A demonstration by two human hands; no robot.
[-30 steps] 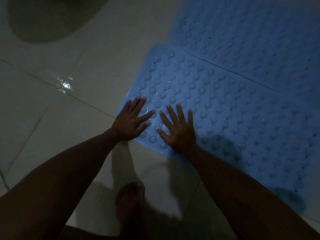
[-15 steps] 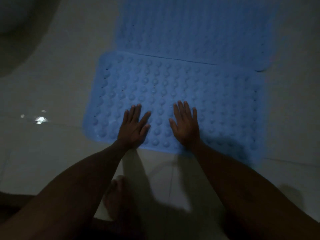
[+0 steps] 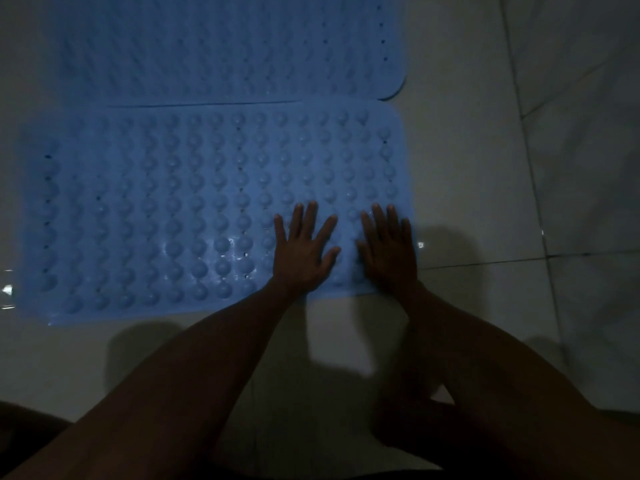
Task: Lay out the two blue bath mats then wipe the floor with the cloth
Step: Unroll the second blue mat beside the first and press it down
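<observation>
Two blue bath mats with rows of round bumps lie flat side by side on the pale tiled floor. The near mat [image 3: 180,209] fills the middle of the view; the far mat [image 3: 221,46] lies just beyond it, their long edges touching. My left hand [image 3: 303,249] rests palm down with fingers spread on the near mat's front right part. My right hand [image 3: 389,249] presses flat beside it, at the mat's right front corner. No cloth is in view.
Glossy pale floor tiles [image 3: 485,168] with dark grout lines surround the mats. My foot [image 3: 415,427] is in shadow below my right forearm. Small wet glints show on the floor at the far left and right of my right hand.
Both hands have slid from the near mat's left front corner across to its right front corner, staying flat on it. The view has swung so the mats now lie square.
</observation>
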